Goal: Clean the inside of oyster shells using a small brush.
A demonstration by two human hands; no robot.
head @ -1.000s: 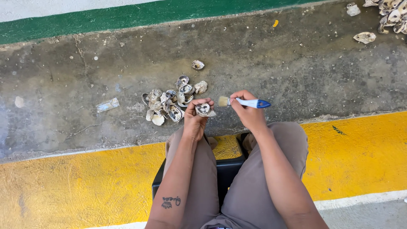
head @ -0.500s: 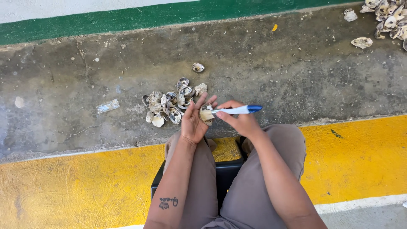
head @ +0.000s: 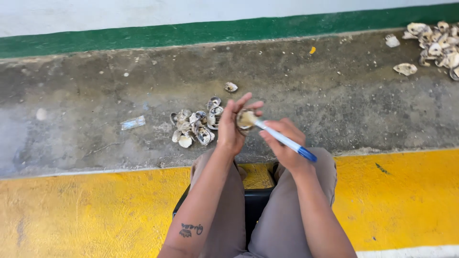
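My left hand [head: 232, 126] holds a small pale shell [head: 245, 119] between thumb and fingers, raised above my knees. My right hand [head: 286, 143] grips a white brush with a blue end [head: 287, 142], its head pressed into the shell. Just left of my hands, a small heap of several shells [head: 193, 126] lies on the grey concrete floor [head: 334, 105]. One single shell [head: 231, 86] lies a little beyond the heap.
A larger pile of shells [head: 437, 45] sits at the far right, with one loose shell [head: 405, 69] beside it. A clear plastic scrap [head: 133, 123] lies left of the heap. A yellow painted strip [head: 86, 210] runs under my legs, a green band [head: 143, 36] along the wall.
My right hand turned the brush from pointing away to the right to its head pushed into the shell. My left hand lifted the shell slightly and opened its fingers around it.
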